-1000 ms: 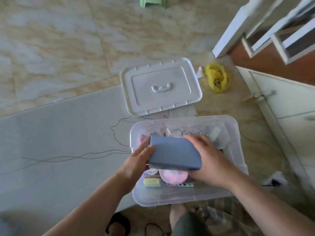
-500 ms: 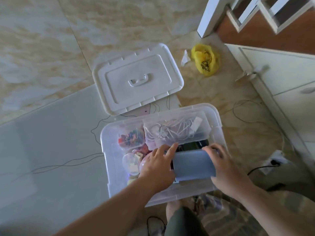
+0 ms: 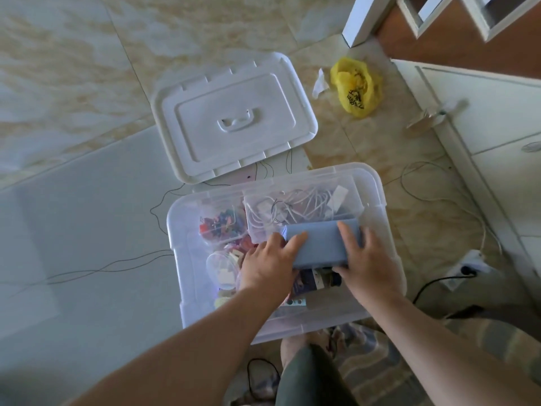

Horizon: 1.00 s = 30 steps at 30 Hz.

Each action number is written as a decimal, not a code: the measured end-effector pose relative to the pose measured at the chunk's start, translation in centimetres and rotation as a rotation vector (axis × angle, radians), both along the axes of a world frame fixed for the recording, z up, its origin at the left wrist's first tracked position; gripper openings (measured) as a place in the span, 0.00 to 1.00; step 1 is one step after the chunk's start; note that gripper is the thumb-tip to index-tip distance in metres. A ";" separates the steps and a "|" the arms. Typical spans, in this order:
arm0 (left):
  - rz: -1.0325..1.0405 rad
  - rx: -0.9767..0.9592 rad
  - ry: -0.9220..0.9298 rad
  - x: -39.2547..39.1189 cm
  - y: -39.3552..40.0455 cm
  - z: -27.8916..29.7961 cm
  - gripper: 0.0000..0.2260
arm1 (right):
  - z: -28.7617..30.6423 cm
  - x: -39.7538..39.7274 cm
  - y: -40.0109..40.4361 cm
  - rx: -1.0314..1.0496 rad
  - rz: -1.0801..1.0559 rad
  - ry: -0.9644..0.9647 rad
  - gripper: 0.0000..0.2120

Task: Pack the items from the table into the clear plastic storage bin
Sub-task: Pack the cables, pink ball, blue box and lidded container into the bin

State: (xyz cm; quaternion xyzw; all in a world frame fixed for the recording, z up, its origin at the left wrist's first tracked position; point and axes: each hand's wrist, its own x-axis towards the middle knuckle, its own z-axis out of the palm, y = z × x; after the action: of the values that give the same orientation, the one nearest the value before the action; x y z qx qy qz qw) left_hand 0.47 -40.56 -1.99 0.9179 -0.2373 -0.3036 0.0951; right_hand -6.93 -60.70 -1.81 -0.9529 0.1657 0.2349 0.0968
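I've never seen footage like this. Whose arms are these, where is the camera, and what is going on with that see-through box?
There is no machine here: the arms belong to a person, and the single camera sits on their head, looking down at the floor. The left hand and right hand together grip a flat pale blue rectangular pouch, holding it over the contents of the clear plastic storage bin. Inside the bin you can see a small clear box of white cables, a small clear tub of colourful small pieces and other odds and ends. The bin's white plastic lid lies off, on the tiled floor beyond it. A crumpled yellow plastic bag lies further right.
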 end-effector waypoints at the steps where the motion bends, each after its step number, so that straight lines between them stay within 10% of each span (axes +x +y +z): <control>1: -0.018 0.021 -0.010 -0.2 -0.3 0.0 0.36 | -0.3 -0.1 0.3 -0.005 -0.006 0.008 0.48; 11: -0.155 -0.075 0.210 2.0 6.0 0.9 0.46 | 4.9 1.0 3.7 0.006 0.084 0.025 0.47; 17: 0.152 -0.322 -0.020 2.0 16.9 4.6 0.28 | 7.4 3.6 14.6 0.334 0.335 -0.204 0.34; 23: 0.643 -0.174 -0.144 0.0 37.0 5.1 0.25 | 5.7 8.3 30.7 0.466 0.556 -0.310 0.30; 30: 1.158 0.092 -0.110 -9.7 60.7 1.9 0.28 | 0.4 9.3 53.6 0.415 0.886 0.033 0.34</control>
State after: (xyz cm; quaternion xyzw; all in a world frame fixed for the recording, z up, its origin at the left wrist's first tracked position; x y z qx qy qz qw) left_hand -9.25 20.09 -0.07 0.9156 0.3121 -0.1641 0.1934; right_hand 2.32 -7.07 -1.37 -0.8886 -0.3042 0.2966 0.1727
